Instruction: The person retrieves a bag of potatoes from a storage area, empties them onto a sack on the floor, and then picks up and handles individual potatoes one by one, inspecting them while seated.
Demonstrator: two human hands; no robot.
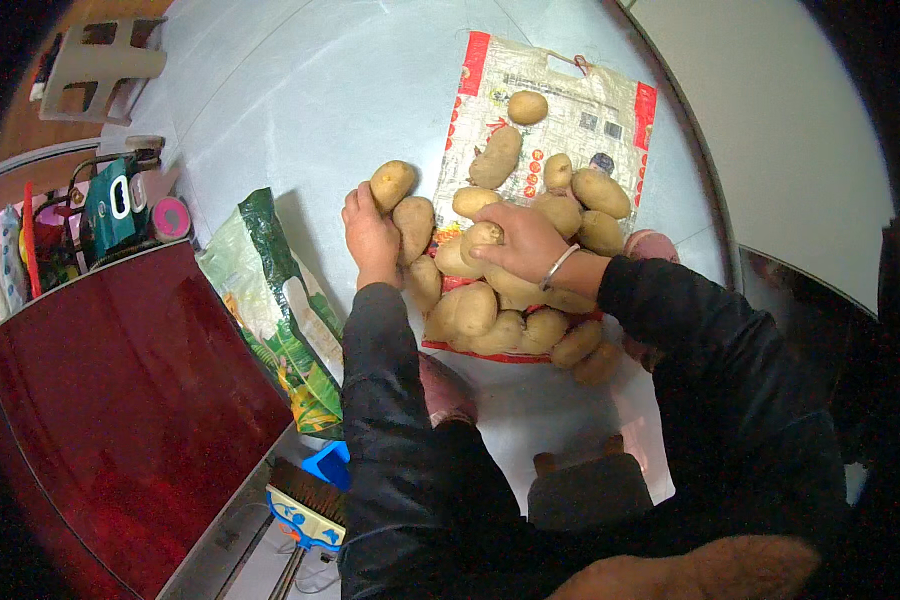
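My right hand (529,240) grips a potato (487,234) between thumb and fingers, above the other potatoes. Farther left, my left hand (371,232) lies against the left side of a potato (392,180) and beside a larger potato (413,221). Its thumb is hidden, so I cannot tell whether it grips either one. Several potatoes (472,307) are heaped near my feet on a flattened, printed woven sack (555,71) with red edges. Others are spread farther up the sack, among them a rounded potato (527,108) and a knobbly potato (495,157).
Left of my arm, a green printed plastic bag (270,300) stands beside a dark red glossy panel (127,427). A broom (304,514) and a blue dustpan (331,463) are below. A plastic stool (105,71) is at upper left. My pink shoes (446,394) flank the heap.
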